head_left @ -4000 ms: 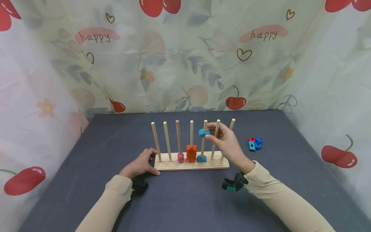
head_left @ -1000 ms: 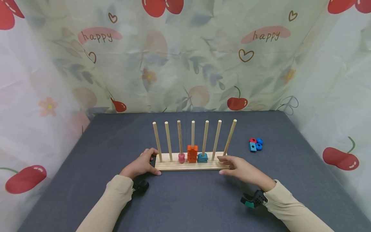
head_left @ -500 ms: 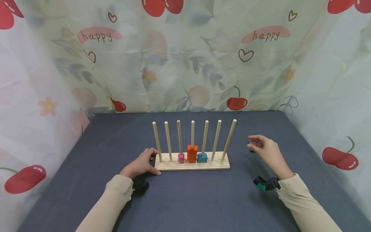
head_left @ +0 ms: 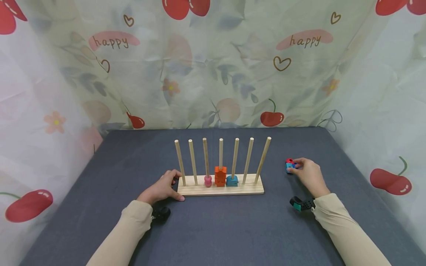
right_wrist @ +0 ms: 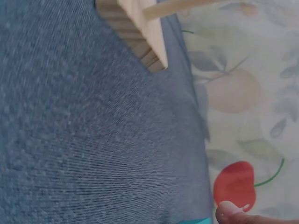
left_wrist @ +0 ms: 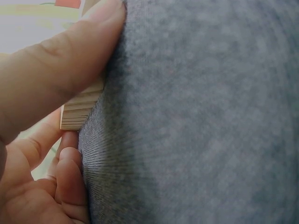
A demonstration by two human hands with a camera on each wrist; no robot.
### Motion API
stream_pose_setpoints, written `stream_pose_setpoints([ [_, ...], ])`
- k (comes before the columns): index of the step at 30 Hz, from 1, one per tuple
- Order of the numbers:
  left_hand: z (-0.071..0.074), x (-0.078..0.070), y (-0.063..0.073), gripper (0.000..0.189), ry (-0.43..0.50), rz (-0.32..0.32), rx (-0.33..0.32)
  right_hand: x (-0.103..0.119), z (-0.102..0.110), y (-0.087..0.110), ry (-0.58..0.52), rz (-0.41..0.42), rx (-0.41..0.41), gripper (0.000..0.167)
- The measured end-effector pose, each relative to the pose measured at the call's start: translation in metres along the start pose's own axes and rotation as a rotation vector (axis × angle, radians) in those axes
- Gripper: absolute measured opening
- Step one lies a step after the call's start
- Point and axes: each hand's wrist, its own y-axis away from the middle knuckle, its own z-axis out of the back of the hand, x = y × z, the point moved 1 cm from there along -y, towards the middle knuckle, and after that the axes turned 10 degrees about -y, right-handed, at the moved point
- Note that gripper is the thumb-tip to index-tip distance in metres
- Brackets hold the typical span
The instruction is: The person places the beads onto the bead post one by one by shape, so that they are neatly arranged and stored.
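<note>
Gripping the pegboard (head_left: 219, 191) by its left end: left hand (head_left: 162, 187), head view. Right hand (head_left: 310, 177) at light-blue block (head_left: 288, 168) by red ring (head_left: 289, 161), pinch unclear; lying close, both might scatter if nudged. Left wrist: slack hold could let pegboard slide; squared, grained wood, woven cloth (left_wrist: 201, 116). Right wrist: round peg (right_wrist: 182, 5), smooth-looking block edge.

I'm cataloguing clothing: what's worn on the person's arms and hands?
The long sleeves are plain beige. The left hand and right hand are bare. Worn on the left: a black device; on the right: another black device with a teal patch.
</note>
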Motion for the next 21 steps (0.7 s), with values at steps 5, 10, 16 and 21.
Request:
stream_pose_setpoints([
  [5,-0.001,0.001,0.000,0.077,0.002,-0.002,0.000,-0.003,-0.006,-0.006,0.028,-0.014,-0.004,0.050],
  [10,0.000,0.001,0.000,0.077,0.003,-0.003,-0.005,-0.003,-0.009,-0.010,0.030,-0.046,-0.012,0.049],
  [16,-0.001,0.001,0.000,0.076,0.007,-0.009,-0.010,-0.003,-0.011,-0.011,0.035,-0.057,-0.012,0.047],
  [21,0.000,0.000,0.001,0.076,0.012,-0.004,-0.008,-0.004,-0.013,-0.011,0.054,-0.030,-0.012,0.045],
])
